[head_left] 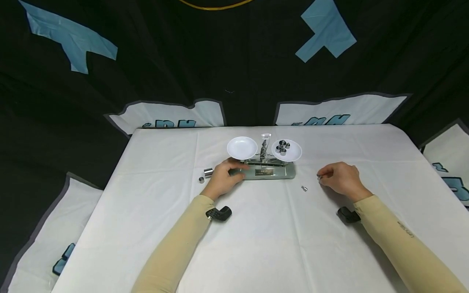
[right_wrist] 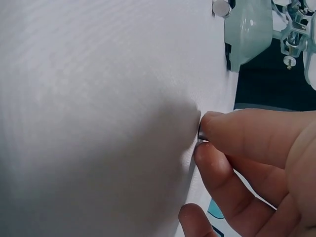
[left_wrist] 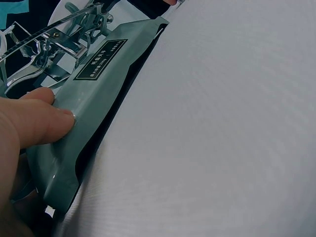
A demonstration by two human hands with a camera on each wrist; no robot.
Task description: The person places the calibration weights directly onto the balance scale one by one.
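A balance scale with a grey-green base [head_left: 278, 173] stands toward the back of the table. My left hand [head_left: 224, 176] grips the left end of its base, with the thumb [left_wrist: 47, 123] on the front face. Out to the right of the scale, my right hand [head_left: 341, 178] pinches a small metal weight [right_wrist: 202, 133] between thumb and fingers, low over the cloth. Most of that weight is hidden by the fingertips. Several metal weights [head_left: 283, 146] stand on the right pan [head_left: 296, 152]. Nothing lies on the left pan [head_left: 242, 147].
A small weight [head_left: 304, 188] lies between the scale and my right hand. Left of the scale are a larger cylindrical weight [head_left: 208, 172] and a short one [head_left: 201, 180]. White cloth [head_left: 256, 236] covers the table; dark curtains [head_left: 234, 61] hang behind it.
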